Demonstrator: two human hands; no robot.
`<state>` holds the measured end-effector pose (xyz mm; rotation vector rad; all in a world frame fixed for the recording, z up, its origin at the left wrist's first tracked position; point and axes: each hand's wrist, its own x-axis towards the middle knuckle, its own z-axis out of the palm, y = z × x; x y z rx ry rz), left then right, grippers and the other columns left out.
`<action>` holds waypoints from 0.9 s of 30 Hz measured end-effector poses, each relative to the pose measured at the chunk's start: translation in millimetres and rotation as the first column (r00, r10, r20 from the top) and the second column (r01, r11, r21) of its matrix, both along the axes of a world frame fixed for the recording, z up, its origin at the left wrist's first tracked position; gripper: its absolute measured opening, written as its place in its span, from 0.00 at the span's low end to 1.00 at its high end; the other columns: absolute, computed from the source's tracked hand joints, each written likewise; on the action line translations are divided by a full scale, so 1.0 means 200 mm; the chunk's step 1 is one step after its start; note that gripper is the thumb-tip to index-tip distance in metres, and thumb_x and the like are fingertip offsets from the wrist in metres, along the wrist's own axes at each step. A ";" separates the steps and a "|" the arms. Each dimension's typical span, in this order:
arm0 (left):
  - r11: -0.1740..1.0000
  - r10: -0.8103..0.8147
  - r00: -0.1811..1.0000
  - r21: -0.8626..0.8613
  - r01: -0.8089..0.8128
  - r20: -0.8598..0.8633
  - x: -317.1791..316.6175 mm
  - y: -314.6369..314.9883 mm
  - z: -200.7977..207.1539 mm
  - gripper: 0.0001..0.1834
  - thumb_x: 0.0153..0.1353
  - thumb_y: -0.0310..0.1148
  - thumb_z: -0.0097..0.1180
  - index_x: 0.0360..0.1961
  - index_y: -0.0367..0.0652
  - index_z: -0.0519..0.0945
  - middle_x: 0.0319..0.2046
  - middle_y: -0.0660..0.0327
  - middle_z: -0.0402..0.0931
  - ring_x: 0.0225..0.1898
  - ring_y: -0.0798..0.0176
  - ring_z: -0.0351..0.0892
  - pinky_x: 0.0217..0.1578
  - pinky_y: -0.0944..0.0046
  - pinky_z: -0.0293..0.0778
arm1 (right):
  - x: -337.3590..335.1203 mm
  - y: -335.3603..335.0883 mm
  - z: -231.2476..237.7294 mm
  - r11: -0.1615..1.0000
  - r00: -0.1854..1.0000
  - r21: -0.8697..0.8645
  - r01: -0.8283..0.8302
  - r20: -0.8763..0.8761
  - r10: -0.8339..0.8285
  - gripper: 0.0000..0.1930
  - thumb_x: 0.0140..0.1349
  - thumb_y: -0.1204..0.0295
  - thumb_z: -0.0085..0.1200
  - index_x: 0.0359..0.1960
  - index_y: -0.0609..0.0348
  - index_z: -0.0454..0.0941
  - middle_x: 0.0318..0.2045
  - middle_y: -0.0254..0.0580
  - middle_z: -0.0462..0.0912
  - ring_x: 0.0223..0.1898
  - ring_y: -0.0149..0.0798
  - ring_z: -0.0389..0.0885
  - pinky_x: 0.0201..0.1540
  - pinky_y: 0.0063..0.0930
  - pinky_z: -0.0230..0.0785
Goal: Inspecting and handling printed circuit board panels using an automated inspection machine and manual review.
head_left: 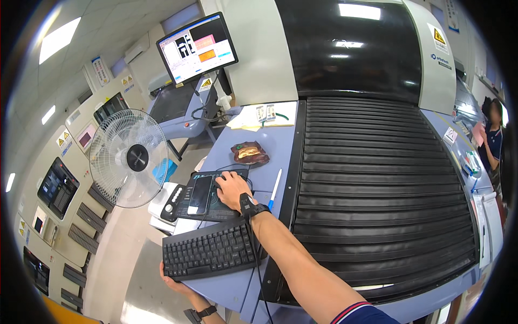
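My right hand [233, 190] lies over a black computer mouse [219, 181], fingers curved round it; the palm hides most of it. Under them is a dark mouse pad [224, 209], and a smartphone [200, 195] with a dark screen lies on it beside the hand. My left hand [174, 283] grips the near left corner of a black keyboard [210, 247], its fingers partly hidden beneath. The keyboard sits at the front of the blue-grey worktop [216, 291]. A black band with a cable circles my right wrist.
A ribbed black bellows cover [377, 194] of a large machine fills the right. A white pen [276, 184] lies beside it. Farther back are a crumpled brown package [250, 153], papers [251, 119] and a lit monitor [197, 49]. A fan [129, 157] stands left; another person [492, 140] stands far right.
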<state>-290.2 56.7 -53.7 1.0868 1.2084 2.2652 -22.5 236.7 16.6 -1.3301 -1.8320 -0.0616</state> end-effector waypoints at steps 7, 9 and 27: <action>0.998 -0.056 0.998 0.024 0.057 -0.014 -0.04 0.02 -0.04 0.36 0.73 0.55 0.29 0.62 0.32 0.69 0.55 0.48 0.73 0.54 0.53 0.77 0.56 0.54 0.76 | 0.00 0.02 -0.02 0.996 1.000 0.084 0.006 -0.027 -0.003 0.13 0.57 0.70 0.59 0.44 0.59 0.80 0.45 0.48 0.78 0.51 0.51 0.75 0.55 0.44 0.72; 0.999 -0.033 0.997 0.026 0.035 -0.072 -0.05 0.02 -0.05 0.37 0.73 0.57 0.30 0.62 0.32 0.68 0.55 0.48 0.73 0.54 0.53 0.77 0.56 0.54 0.76 | 0.00 0.01 -0.02 0.997 0.999 0.082 0.011 -0.031 -0.008 0.13 0.57 0.70 0.59 0.44 0.58 0.80 0.45 0.48 0.78 0.51 0.51 0.75 0.55 0.44 0.72; 0.997 -0.064 0.997 0.040 0.066 -0.030 -0.03 0.02 -0.03 0.41 0.71 0.62 0.31 0.61 0.31 0.68 0.53 0.47 0.73 0.52 0.54 0.78 0.54 0.54 0.78 | 0.00 0.00 0.00 1.000 1.000 -0.001 0.026 0.004 -0.026 0.16 0.59 0.69 0.59 0.48 0.58 0.80 0.49 0.49 0.78 0.54 0.52 0.75 0.58 0.44 0.71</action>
